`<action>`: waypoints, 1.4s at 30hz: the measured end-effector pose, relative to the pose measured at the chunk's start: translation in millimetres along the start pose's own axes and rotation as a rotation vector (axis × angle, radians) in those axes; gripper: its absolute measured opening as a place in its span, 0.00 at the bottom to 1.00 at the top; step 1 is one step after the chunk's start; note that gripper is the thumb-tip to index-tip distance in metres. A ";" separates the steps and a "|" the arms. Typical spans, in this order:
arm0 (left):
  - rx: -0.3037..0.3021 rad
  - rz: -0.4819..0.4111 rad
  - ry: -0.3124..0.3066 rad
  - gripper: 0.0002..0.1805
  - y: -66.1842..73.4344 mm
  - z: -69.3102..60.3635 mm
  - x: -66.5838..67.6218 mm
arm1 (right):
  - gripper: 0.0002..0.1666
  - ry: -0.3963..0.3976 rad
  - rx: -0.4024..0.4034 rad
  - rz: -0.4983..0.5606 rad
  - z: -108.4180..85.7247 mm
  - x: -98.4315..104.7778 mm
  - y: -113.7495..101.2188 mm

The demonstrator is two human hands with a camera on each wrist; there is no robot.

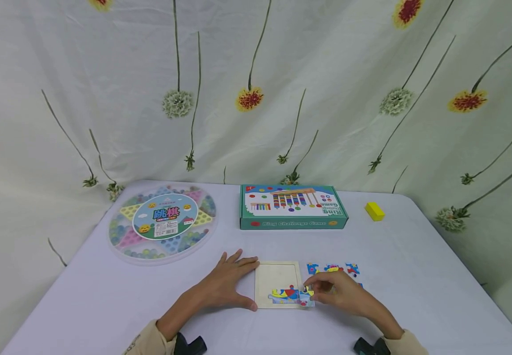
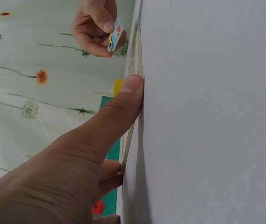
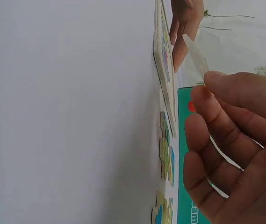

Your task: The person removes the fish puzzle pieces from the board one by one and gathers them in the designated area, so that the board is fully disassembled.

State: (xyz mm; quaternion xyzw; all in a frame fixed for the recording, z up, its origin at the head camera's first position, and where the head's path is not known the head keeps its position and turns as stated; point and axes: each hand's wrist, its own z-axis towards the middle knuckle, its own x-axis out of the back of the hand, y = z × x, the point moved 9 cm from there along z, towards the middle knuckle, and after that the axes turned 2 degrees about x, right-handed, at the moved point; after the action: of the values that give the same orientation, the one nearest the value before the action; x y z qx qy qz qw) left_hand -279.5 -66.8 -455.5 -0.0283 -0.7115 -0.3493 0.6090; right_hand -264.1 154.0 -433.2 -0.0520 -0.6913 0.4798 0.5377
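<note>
Pale cream on the tray (image 1: 278,275), lower centre, and along its bottom a puzzle strip (image 1: 285,295) blazing red, yellow and blue! The held piece (image 1: 307,299) at its right end flashes blue and yellow; loose pieces (image 1: 352,269) beyond show blue and red. Mid-frame, a green box (image 1: 293,207) with white lettering! A plain yellow block (image 1: 374,211) at right; centre left, a round set (image 1: 164,217) patched pink, yellow and blue. Above, red-and-yellow blooms dot the off-white backdrop (image 1: 220,64).

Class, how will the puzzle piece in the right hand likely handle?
The puzzle piece seems stiff: pinched near one end by the right hand, it juts out without drooping. It is probably light, being small and thin. Its flat shape suggests sliding, not rolling, if pushed.
</note>
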 end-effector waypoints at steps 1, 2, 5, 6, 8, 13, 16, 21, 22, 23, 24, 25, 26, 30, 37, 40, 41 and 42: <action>0.001 0.000 -0.001 0.55 0.2 -0.2 0.1 | 0.12 -0.004 -0.008 0.000 -1.4 0.5 1.5; 0.002 0.000 -0.001 0.55 0.3 -0.3 0.1 | 0.13 -0.007 -0.020 0.000 -2.7 1.1 3.2; -0.002 -0.001 0.001 0.55 0.8 -0.5 0.4 | 0.13 -0.012 -0.051 0.002 -5.9 3.1 7.6; -0.002 -0.002 0.001 0.55 0.7 -0.6 0.3 | 0.13 -0.011 -0.058 0.001 -6.9 3.8 8.8; -0.008 -0.002 0.003 0.55 0.4 -0.4 0.1 | 0.14 -0.012 -0.065 0.014 -8.7 5.0 10.5; -0.018 0.000 0.005 0.55 -0.5 0.3 -0.4 | 0.13 -0.029 -0.072 0.060 -14.0 6.4 14.2; -0.015 -0.001 0.003 0.55 -0.9 0.7 -0.7 | 0.13 -0.050 -0.094 0.082 -16.9 6.4 17.8; -0.010 -0.003 0.001 0.55 -0.5 0.8 -0.5 | 0.13 -0.085 -0.106 0.125 -20.8 4.4 20.9; -0.011 -0.003 0.002 0.55 -0.3 0.7 -0.3 | 0.13 -0.090 -0.105 0.134 -21.6 4.0 20.9; -0.012 -0.003 0.002 0.55 -0.1 0.6 -0.2 | 0.13 -0.094 -0.108 0.140 -22.4 3.7 21.2; -0.013 -0.002 0.002 0.55 0.0 0.4 -0.2 | 0.13 -0.097 -0.106 0.145 -22.7 3.5 21.5; -0.014 -0.002 0.003 0.54 0.1 0.3 -0.2 | 0.13 -0.098 -0.108 0.146 -23.1 3.3 22.0; -0.015 -0.003 0.003 0.54 0.2 0.2 -0.1 | 0.13 -0.100 -0.108 0.148 -23.4 3.1 22.1; -0.018 -0.006 0.004 0.54 0.7 -0.1 0.2 | 0.13 -0.098 -0.115 0.159 -23.3 2.4 23.2; -0.015 -0.006 0.000 0.54 0.9 0.0 0.7 | 0.13 -0.081 -0.132 0.132 -23.1 2.1 24.7; -0.010 -0.005 -0.002 0.54 0.3 0.2 0.6 | 0.13 -0.075 -0.119 0.099 -23.1 3.1 22.8; -0.009 -0.006 -0.003 0.54 0.1 0.2 0.4 | 0.13 -0.074 -0.118 0.087 -23.1 3.4 22.6; -0.007 -0.004 -0.004 0.54 -0.1 0.3 0.3 | 0.13 -0.074 -0.120 0.079 -23.0 3.5 23.0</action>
State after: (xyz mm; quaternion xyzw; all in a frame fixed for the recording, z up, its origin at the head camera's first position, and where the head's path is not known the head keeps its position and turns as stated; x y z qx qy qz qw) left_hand -279.8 -66.8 -455.3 -0.0296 -0.7115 -0.3530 0.6069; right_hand -257.6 182.3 -448.2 -0.0935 -0.7356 0.4599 0.4885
